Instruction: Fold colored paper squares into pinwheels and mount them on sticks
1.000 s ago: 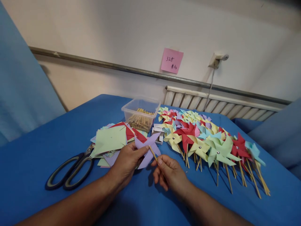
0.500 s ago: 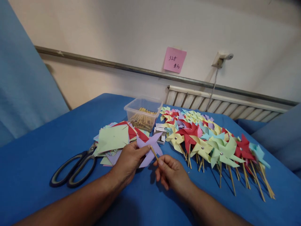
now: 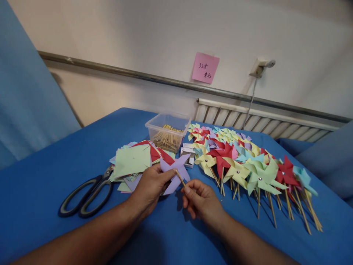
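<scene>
My left hand is closed on a purple paper pinwheel, thumb near its middle. A short wooden stick lies across the pinwheel, its upper end by my left thumb. The lower end is pinched between thumb and fingers of my right hand. Just beyond my left hand is a pile of coloured paper sheets, light green and red on top. Scissors with dark handles lie left of it, their blades hidden under the paper. Behind the pinwheel stands a small open white box.
A clear plastic tub of wooden sticks stands behind the paper. Many finished pinwheels on sticks spread over the right side of the blue table cover. Along the wall run a metal rail and a radiator.
Both hands keep nearly the same hold on the pinwheel and stick. The view has shifted very slightly; nothing has been picked up or let go.
</scene>
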`<state>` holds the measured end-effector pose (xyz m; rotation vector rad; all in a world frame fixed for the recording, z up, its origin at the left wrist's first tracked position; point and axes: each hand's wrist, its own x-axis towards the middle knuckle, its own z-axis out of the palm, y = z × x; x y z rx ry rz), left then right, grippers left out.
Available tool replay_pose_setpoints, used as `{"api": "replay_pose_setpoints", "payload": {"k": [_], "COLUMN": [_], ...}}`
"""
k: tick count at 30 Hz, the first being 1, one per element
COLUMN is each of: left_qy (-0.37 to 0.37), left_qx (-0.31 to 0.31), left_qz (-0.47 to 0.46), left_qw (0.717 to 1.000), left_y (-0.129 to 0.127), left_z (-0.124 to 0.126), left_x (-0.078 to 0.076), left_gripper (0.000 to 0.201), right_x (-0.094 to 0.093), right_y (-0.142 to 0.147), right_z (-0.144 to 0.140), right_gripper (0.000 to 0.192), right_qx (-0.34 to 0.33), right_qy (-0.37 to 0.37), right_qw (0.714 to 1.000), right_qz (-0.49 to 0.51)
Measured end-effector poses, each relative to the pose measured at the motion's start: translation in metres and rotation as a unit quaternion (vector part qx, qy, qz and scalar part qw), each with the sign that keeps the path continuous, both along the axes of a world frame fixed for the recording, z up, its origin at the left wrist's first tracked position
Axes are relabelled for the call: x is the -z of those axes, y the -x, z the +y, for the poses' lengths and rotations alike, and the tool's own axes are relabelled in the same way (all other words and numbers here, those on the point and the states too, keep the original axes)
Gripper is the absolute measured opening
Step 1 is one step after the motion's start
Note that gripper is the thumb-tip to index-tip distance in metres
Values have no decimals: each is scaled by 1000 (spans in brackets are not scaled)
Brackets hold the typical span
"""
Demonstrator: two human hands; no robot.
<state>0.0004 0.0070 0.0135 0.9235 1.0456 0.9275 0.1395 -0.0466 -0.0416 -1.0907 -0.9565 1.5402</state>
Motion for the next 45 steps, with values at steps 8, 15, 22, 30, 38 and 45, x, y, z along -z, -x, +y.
{"api": "replay_pose_setpoints", "payload": {"k": [8, 15, 22, 30, 38, 45], "left_qy": [-40, -51, -44, -37, -54, -54], "left_qx": [7, -10, 1, -16, -11, -6], "left_qz": [43, 60, 48, 60, 75, 76], "left_qw": [998, 997, 998, 997, 996, 996], "left_y": [4, 6, 5, 5, 5, 6], "left_z": [4, 6, 4, 6, 7, 7], "left_x": [5, 7, 2, 5, 6, 8], "left_gripper": [17, 22, 24, 24, 22, 24], "right_x": [2, 0, -2, -1, -2, 1], "right_y": [-1, 0, 2, 1, 2, 1], "right_z": [2, 3, 2, 1, 1, 2], "right_gripper": [50, 50, 51, 46, 48, 47], "right_qx": [14, 7, 46, 45, 43, 45], "right_qy": [9, -5, -25, -28, -24, -25], "right_qw": [1000, 1000, 999, 998, 999, 998], "right_qz": [-10, -5, -7, -20, -24, -26]}}
